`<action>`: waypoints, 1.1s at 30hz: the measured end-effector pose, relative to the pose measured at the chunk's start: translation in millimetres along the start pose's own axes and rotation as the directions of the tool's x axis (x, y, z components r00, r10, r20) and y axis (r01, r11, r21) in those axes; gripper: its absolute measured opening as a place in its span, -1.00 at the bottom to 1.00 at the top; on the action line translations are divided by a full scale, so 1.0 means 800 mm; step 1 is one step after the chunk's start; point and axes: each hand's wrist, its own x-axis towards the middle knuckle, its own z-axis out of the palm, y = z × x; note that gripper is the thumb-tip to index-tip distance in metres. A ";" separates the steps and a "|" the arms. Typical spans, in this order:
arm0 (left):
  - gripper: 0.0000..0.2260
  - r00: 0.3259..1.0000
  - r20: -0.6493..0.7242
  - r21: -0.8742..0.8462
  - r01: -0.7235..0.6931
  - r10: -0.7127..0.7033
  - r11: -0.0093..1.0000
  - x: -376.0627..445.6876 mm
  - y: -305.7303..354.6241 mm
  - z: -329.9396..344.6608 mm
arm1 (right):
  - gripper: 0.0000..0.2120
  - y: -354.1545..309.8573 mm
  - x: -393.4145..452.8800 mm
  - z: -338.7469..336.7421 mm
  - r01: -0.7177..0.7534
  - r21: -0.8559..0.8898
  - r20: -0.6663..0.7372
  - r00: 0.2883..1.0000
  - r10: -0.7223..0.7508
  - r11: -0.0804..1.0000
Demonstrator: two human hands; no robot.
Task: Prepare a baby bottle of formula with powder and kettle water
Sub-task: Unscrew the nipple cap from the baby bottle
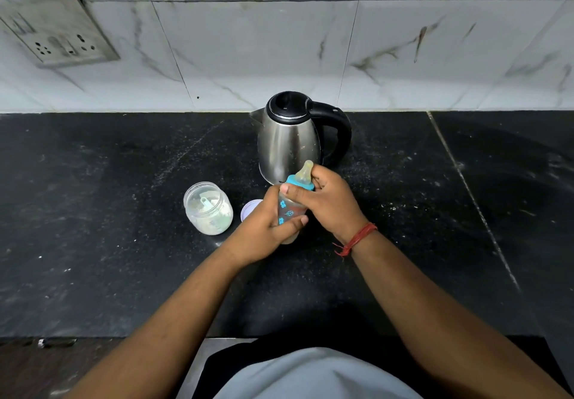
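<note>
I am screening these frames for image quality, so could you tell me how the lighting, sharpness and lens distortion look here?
Head view: soft, even light; the kettle shows mild reflections, no harsh glare. The centre is sharp, with the bottle gripped by the left hand and right hand. Wide-angle distortion bends the tile lines and skews the socket plate; the edges look softer.

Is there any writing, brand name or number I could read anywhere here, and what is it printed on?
No text here can be read.
Kettle: a small dark mark near its base, too small and partly hidden to read.
Baby bottle: only blue flower and leaf pictures, no words or numbers legible.
Powder jar: no label visible.
Wall socket plate: no markings legible.
</note>
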 end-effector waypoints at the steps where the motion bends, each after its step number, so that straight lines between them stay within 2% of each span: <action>1: -0.50 1.000 0.026 -0.023 0.001 0.000 1.000 0.000 0.003 -0.003 | -0.76 -0.003 0.001 -0.003 0.010 0.015 0.036 0.999 -0.010 1.000; 3: -0.48 0.994 0.112 -0.084 0.017 -0.007 0.996 0.000 0.008 -0.011 | -0.83 -0.009 0.001 -0.012 0.007 0.104 0.146 0.989 -0.022 0.995; 5: -0.49 0.973 0.229 -0.192 0.082 -0.037 0.978 -0.003 0.013 -0.016 | -0.79 -0.015 0.001 -0.027 -0.065 0.222 0.293 0.956 -0.003 0.973; 8: -0.49 0.957 0.285 -0.243 0.119 -0.046 0.963 -0.002 0.019 -0.014 | -0.66 -0.025 0.006 -0.044 -0.136 0.175 0.432 0.901 0.048 0.975; 10: -0.49 0.974 0.223 -0.226 0.101 -0.049 0.969 0.003 0.020 -0.010 | -0.61 -0.027 0.011 -0.048 -0.132 0.096 0.412 0.907 0.081 0.987; 14: -0.40 0.994 0.053 -0.106 0.097 -0.091 0.990 0.013 0.013 -0.009 | -0.58 -0.022 0.017 -0.044 -0.110 0.079 0.242 0.966 0.088 0.991; 16: -0.33 0.995 0.018 -0.050 0.103 -0.102 0.993 0.015 0.011 -0.010 | -0.60 -0.017 0.018 -0.040 -0.101 0.072 0.182 0.979 0.087 0.992; 19: -0.38 0.996 0.002 -0.043 0.094 -0.094 0.995 0.018 0.007 -0.010 | -0.64 -0.012 0.018 -0.030 -0.098 0.081 0.115 0.989 0.088 0.992; 22: -0.40 0.995 -0.011 -0.079 0.095 -0.097 0.992 0.018 0.004 -0.012 | -0.63 -0.011 0.019 -0.026 -0.096 0.174 0.109 0.991 0.077 0.980; 26: -0.40 0.995 -0.003 -0.069 0.101 -0.102 0.992 0.018 0.002 -0.013 | -0.59 -0.013 0.018 -0.031 -0.151 0.336 0.188 0.978 0.091 0.930; 29: -0.43 0.996 -0.013 -0.054 0.092 -0.093 0.994 0.020 0.001 -0.012 | -0.53 -0.010 0.018 -0.028 -0.150 0.310 0.195 0.976 0.091 0.939; 33: -0.39 0.997 -0.003 -0.039 0.082 -0.082 0.996 0.022 0.002 -0.011 | -0.46 -0.011 0.019 -0.020 -0.121 0.167 0.119 0.988 0.102 0.979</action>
